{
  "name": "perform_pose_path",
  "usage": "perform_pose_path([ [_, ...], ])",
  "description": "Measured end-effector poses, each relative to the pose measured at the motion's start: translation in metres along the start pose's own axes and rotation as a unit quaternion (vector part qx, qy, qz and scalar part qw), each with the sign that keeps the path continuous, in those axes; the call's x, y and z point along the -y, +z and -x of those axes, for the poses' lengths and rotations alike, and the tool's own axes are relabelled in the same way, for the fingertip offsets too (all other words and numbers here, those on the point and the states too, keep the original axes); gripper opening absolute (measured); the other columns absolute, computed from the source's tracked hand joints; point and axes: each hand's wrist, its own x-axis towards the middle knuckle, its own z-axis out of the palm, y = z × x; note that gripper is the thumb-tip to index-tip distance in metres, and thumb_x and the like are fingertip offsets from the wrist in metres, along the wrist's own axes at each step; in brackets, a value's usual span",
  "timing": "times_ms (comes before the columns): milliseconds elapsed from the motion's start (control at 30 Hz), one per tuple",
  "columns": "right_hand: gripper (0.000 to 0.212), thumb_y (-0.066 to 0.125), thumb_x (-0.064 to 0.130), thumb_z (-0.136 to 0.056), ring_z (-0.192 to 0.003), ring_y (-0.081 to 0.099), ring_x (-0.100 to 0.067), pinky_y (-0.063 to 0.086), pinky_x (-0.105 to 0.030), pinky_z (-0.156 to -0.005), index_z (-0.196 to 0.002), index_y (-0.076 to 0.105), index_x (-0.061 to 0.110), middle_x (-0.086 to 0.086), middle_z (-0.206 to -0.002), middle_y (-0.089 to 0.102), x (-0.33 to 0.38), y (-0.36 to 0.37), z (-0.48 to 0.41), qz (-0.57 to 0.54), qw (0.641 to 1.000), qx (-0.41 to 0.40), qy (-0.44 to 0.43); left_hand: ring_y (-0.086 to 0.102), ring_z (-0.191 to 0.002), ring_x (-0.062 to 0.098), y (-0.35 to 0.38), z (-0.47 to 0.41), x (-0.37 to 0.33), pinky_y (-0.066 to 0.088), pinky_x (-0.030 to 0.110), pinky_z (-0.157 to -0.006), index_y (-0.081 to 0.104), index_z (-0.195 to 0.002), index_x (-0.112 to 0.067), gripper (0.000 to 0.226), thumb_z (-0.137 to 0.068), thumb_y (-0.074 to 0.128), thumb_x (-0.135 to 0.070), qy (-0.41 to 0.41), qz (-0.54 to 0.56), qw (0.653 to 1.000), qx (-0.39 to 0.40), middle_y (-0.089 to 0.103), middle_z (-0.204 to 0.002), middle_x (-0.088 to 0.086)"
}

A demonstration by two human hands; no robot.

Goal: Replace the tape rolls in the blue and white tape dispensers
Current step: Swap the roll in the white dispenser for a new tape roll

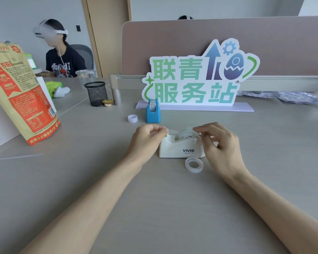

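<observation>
The white tape dispenser (180, 148) marked VIVID stands on the grey desk with a clear tape roll (186, 133) seated in its cradle. My left hand (147, 139) pinches the tape's free end at the dispenser's left cutter end. My right hand (218, 142) rests its fingertips on the roll at the right side. A second clear tape roll (194, 165) lies flat just in front of the dispenser. Behind stands the blue tape dispenser (153, 112) with a roll in it, and a small white ring (132, 118) lies to its left.
A large green-lettered sign (200, 79) on a lilac base stands behind the dispensers. A black mesh pen cup (96, 93), a small snack cup (107, 102) and an orange printed bag (18, 92) are at the left. Another person sits at the far left.
</observation>
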Motion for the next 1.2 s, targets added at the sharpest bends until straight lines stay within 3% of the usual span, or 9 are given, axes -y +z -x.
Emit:
perform_pose_path([
  [133, 0.036, 0.047, -0.007, -0.085, -0.086, 0.059, 0.003, 0.04, -0.004, -0.068, -0.088, 0.073, 0.018, 0.02, -0.092, 0.065, 0.0, 0.0, 0.0, -0.008, 1.0, -0.002, 0.008, 0.065, -0.087, 0.012, -0.002, -0.002, 0.002, 0.051, 0.041, -0.097, 0.074, -0.084, -0.018, 0.017, -0.083, 0.064, -0.032, -0.012, 0.028, 0.999, 0.01, 0.072, -0.083, -0.011],
  [233, 0.036, 0.047, -0.007, -0.085, -0.086, 0.059, 0.003, 0.039, -0.003, -0.068, -0.089, 0.073, 0.018, 0.023, -0.091, 0.063, -0.001, -0.001, 0.0, -0.005, 1.0, -0.001, 0.006, 0.064, -0.09, 0.014, -0.004, -0.002, 0.0, 0.053, 0.038, -0.092, 0.072, -0.086, -0.009, 0.019, -0.088, 0.061, -0.025, -0.027, 0.064, 0.997, 0.014, 0.072, -0.088, 0.001],
  [400, 0.032, 0.049, -0.004, -0.089, -0.087, 0.057, 0.007, 0.038, -0.003, -0.068, -0.094, 0.073, 0.017, 0.016, -0.096, 0.064, -0.001, 0.0, 0.0, 0.0, 1.0, 0.012, -0.003, 0.064, -0.11, 0.02, -0.009, -0.006, -0.002, 0.059, 0.033, -0.083, 0.069, -0.1, 0.001, 0.026, -0.089, 0.058, -0.019, -0.057, 0.107, 0.993, 0.0, 0.068, -0.113, 0.02],
  [667, 0.03, 0.05, -0.001, -0.091, -0.09, 0.056, 0.003, 0.039, -0.004, -0.069, -0.102, 0.073, 0.015, 0.005, -0.103, 0.066, -0.004, -0.001, 0.0, 0.009, 1.0, 0.021, -0.002, 0.063, -0.102, 0.014, -0.02, -0.002, -0.009, 0.062, 0.037, -0.064, 0.065, -0.089, -0.014, 0.016, -0.09, 0.052, -0.023, -0.09, 0.11, 0.99, -0.023, 0.065, -0.112, -0.001],
  [833, 0.03, 0.05, 0.0, -0.091, -0.089, 0.055, 0.007, 0.038, -0.003, -0.069, -0.102, 0.073, 0.016, 0.007, -0.103, 0.065, -0.004, -0.001, 0.0, 0.022, 0.999, 0.025, -0.001, 0.06, -0.088, 0.014, -0.025, -0.004, -0.008, 0.058, 0.03, -0.052, 0.064, -0.082, -0.01, 0.021, -0.088, 0.052, -0.026, -0.074, 0.029, 0.996, -0.041, 0.06, -0.095, 0.001],
  [933, 0.03, 0.05, 0.0, -0.091, -0.091, 0.055, 0.005, 0.039, -0.003, -0.069, -0.103, 0.073, 0.016, 0.007, -0.104, 0.065, -0.004, -0.001, 0.0, 0.021, 0.999, 0.025, 0.001, 0.05, -0.078, 0.014, -0.03, -0.006, -0.007, 0.048, 0.02, -0.042, 0.06, -0.084, -0.018, 0.013, -0.083, 0.053, -0.029, -0.044, -0.033, 0.997, -0.047, 0.051, -0.087, 0.004],
  [1067, 0.031, 0.051, -0.001, -0.091, -0.087, 0.056, -0.005, 0.041, -0.008, -0.067, -0.105, 0.072, 0.016, 0.005, -0.104, 0.065, -0.006, 0.0, 0.001, 0.03, 0.999, 0.027, -0.015, 0.05, -0.074, 0.012, -0.034, -0.006, -0.006, 0.04, 0.014, -0.037, 0.058, -0.083, -0.021, 0.01, -0.081, 0.053, -0.029, -0.044, -0.059, 0.996, -0.052, 0.049, -0.083, 0.004],
  [1200, 0.031, 0.05, 0.0, -0.091, -0.086, 0.055, -0.003, 0.041, -0.008, -0.067, -0.106, 0.072, 0.017, 0.006, -0.104, 0.064, -0.006, 0.0, 0.0, 0.03, 0.999, 0.027, -0.017, 0.043, -0.071, 0.015, -0.035, -0.005, -0.007, 0.037, 0.015, -0.037, 0.058, -0.082, -0.023, 0.011, -0.081, 0.053, -0.031, -0.046, -0.08, 0.994, -0.052, 0.044, -0.079, 0.005],
])
